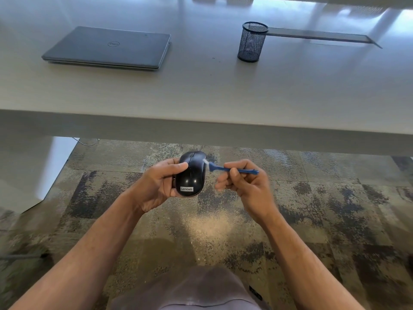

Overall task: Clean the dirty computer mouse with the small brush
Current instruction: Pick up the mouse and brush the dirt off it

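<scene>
The left hand (159,183) is curling its fingers round a glossy black plastic computer mouse (191,174) held below the pale table's edge (201,128), while at its 3 o'clock the right hand (242,181) is pinching a small blue plastic brush (232,170), white bristles touching the mouse's 1 o'clock side, with a closed grey laptop (107,48) and dark mesh pen cup (252,41) lying beyond at 11 and 1 o'clock.

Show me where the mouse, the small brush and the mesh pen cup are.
mouse (190,177), head view, on its glossy black top shell.
small brush (223,168), head view, on the blue handle.
mesh pen cup (251,43), head view, on its side wall.
</scene>
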The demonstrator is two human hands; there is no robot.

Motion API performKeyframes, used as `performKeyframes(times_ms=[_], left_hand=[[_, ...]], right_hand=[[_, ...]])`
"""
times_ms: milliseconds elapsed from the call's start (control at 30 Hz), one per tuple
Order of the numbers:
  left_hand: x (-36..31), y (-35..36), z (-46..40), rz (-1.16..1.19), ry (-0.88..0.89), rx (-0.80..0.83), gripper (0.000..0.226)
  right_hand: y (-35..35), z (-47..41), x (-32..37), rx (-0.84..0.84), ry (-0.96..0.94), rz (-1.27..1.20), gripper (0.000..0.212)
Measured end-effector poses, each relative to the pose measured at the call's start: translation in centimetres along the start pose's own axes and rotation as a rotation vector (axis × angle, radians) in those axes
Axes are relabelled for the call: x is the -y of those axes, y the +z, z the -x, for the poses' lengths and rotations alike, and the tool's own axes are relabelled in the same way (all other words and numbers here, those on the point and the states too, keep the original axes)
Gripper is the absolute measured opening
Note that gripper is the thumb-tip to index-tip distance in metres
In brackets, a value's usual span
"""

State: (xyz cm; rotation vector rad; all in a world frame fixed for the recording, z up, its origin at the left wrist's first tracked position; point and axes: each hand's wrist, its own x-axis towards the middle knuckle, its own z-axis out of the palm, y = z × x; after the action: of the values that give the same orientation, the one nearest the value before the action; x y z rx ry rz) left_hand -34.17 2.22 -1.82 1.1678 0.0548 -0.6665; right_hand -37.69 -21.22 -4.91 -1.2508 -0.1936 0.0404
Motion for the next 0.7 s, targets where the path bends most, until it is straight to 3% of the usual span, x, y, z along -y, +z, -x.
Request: performKeyframes(times_ms=[133, 233, 467, 700], left_hand=[[0.0, -0.3, -0.1, 0.004, -0.002, 0.0, 0.052], [0.0, -0.1, -0.1, 0.0, -0.007, -0.013, 0.049], [0.3, 0.5, -0.4, -0.006, -0.02, -0.01, 0.059], [0.2, 0.4, -0.2, -0.007, -0.018, 0.016, 0.056]], right_hand=[[-1.0, 1.3, -0.1, 0.189, 0.069, -0.096, 0.019], [-1.8, 1.4, 0.2, 0.235, 0.111, -0.16, 0.018], [-1.4, -0.1, 0.9, 0.146, 0.102, -0.076, 0.013], [-1.2, -2.0, 0.9, -0.11, 0.045, 0.029, 0.017]])
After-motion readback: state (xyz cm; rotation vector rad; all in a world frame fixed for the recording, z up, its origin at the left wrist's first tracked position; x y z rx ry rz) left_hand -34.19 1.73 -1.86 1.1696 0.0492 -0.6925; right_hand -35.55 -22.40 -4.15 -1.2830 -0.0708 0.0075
